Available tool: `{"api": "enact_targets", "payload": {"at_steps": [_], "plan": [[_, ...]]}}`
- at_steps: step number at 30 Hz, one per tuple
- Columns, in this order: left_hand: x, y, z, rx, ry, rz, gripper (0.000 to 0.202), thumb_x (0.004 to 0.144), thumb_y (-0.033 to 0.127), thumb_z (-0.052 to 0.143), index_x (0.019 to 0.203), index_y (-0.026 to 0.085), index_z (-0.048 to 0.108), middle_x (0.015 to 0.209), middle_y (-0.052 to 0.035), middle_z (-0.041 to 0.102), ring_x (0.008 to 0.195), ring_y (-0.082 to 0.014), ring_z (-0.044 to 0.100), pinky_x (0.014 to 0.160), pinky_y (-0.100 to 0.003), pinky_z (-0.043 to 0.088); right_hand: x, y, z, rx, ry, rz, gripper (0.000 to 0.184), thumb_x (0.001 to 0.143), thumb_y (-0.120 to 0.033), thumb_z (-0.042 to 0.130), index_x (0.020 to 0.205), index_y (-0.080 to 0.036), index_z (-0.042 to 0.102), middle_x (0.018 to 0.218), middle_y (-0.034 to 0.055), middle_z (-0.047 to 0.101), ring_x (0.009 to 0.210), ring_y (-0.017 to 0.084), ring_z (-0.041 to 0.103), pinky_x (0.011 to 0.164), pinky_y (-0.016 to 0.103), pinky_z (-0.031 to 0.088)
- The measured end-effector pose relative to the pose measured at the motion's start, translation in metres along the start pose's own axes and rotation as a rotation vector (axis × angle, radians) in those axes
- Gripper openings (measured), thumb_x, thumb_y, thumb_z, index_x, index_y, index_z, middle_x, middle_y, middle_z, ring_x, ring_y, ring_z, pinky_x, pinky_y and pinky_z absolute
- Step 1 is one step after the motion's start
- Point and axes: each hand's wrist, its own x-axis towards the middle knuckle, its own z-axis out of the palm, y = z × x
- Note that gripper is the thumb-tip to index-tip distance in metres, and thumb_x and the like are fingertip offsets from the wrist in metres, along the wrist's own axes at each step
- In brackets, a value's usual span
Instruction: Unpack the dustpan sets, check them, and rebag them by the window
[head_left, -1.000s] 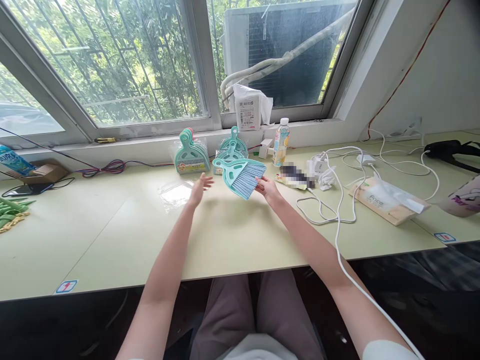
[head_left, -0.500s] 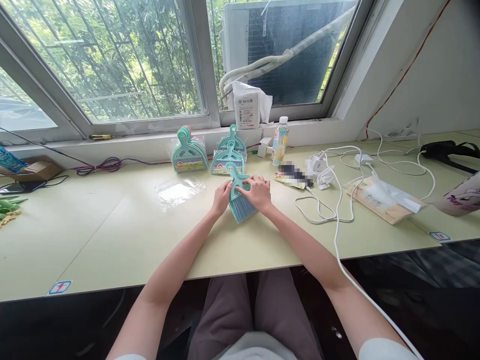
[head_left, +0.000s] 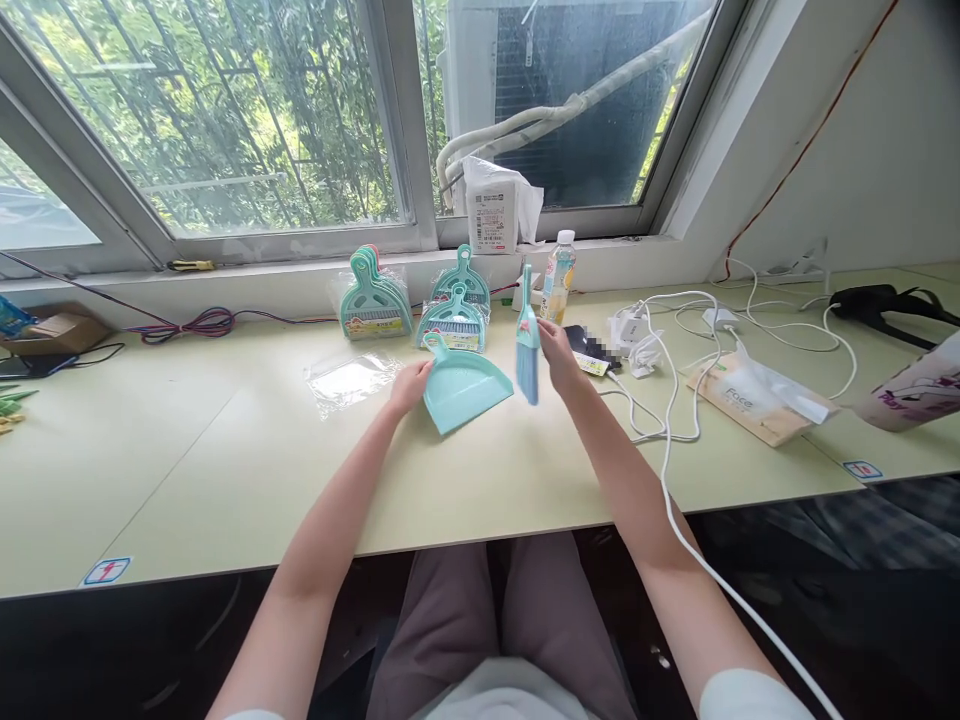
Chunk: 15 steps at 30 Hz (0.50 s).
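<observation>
**Brush and dustpan now apart, brush upright in right hand**

Pulled off the dustpan since the earlier view, the teal hand brush [head_left: 527, 345] stands upright, handle up and bristles down, pinched in the closed fingers of the right hand [head_left: 556, 358], at that hand's 9 o'clock. The matching teal dustpan [head_left: 462, 394] lies flat on the pale green desk [head_left: 225, 480], at 3 o'clock from the left hand [head_left: 410, 388]. That hand's loosely curled fingers touch the dustpan's edge; whether they grip it, I cannot tell. A clear plastic sleeve [head_left: 352, 384] lies at the left hand's 9 o'clock. Two packaged dustpan sets [head_left: 375, 306] stand at its 12 o'clock, just behind the dustpan.
</observation>
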Motion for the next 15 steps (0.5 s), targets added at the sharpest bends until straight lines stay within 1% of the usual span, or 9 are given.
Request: {"api": "enact_targets", "payload": {"at_steps": [1,3,5,7,8,10,13,15], "plan": [[0.002,-0.007,-0.006,0.063,-0.039,-0.015,0.04,0.092,0.037,0.034,0.091,0.019,0.07,0.09,-0.0046,0.069,0.085,-0.0218,0.059,0.071,-0.028,0.04,0.003,0.002,-0.008,-0.145,0.028,0.004,0.034,0.079,-0.05,0.052,0.085,-0.02,0.067,0.084,0.0028,0.064,0.081,0.019,0.056,0.073,0.03,0.04],[0.004,-0.017,-0.015,0.193,-0.081,-0.035,0.039,0.092,0.036,0.034,0.088,0.021,0.069,0.091,-0.0046,0.069,0.087,-0.0226,0.059,0.071,-0.028,0.04,0.005,0.008,-0.016,-0.477,0.031,0.047,0.025,0.077,-0.044,0.058,0.079,-0.021,0.069,0.087,0.0043,0.067,0.087,0.022,0.056,0.081,0.035,0.037],[0.003,-0.023,-0.019,0.307,-0.054,-0.046,0.036,0.091,0.034,0.035,0.088,0.022,0.069,0.098,-0.0055,0.069,0.094,-0.024,0.059,0.073,-0.029,0.04,0.002,0.018,-0.014,-0.796,-0.014,0.078,0.019,0.075,-0.037,0.062,0.073,-0.02,0.07,0.087,0.0069,0.068,0.092,0.025,0.056,0.086,0.039,0.032],[0.002,-0.025,-0.019,0.38,0.01,-0.053,0.034,0.09,0.032,0.036,0.091,0.023,0.069,0.106,-0.0067,0.068,0.101,-0.0248,0.057,0.076,-0.03,0.041,-0.001,0.027,-0.008,-1.002,-0.05,0.084,0.018,0.076,-0.034,0.063,0.073,-0.018,0.07,0.088,0.0102,0.068,0.096,0.028,0.055,0.087,0.041,0.029],[0.002,-0.026,-0.02,0.394,0.048,-0.057,0.034,0.091,0.032,0.036,0.092,0.024,0.069,0.108,-0.0071,0.067,0.102,-0.0248,0.057,0.077,-0.03,0.041,-0.002,0.031,-0.005,-1.056,-0.048,0.078,0.019,0.077,-0.034,0.062,0.075,-0.017,0.071,0.091,0.0116,0.067,0.097,0.028,0.054,0.087,0.042,0.028],[0.002,-0.026,-0.022,0.377,0.134,-0.078,0.035,0.091,0.032,0.035,0.092,0.023,0.069,0.106,-0.0075,0.068,0.099,-0.0243,0.059,0.076,-0.03,0.041,-0.001,0.035,-0.003,-1.067,0.002,0.052,0.023,0.081,-0.035,0.058,0.082,-0.017,0.071,0.094,0.0122,0.067,0.097,0.028,0.053,0.087,0.042,0.027],[0.004,-0.026,-0.032,0.274,0.298,-0.158,0.036,0.091,0.032,0.033,0.092,0.023,0.068,0.096,-0.0059,0.07,0.089,-0.0227,0.061,0.072,-0.03,0.041,0.005,0.036,-0.011,-0.947,0.162,0.019,0.03,0.09,-0.034,0.044,0.089,-0.019,0.07,0.094,0.0107,0.067,0.091,0.025,0.054,0.085,0.04,0.028],[0.004,-0.028,-0.04,0.211,0.379,-0.222,0.036,0.091,0.03,0.033,0.093,0.023,0.068,0.091,-0.0045,0.071,0.085,-0.022,0.061,0.071,-0.03,0.041,0.009,0.037,-0.019,-0.892,0.25,0.009,0.034,0.092,-0.032,0.037,0.09,-0.019,0.069,0.093,0.011,0.067,0.087,0.024,0.054,0.083,0.038,0.028]]}}
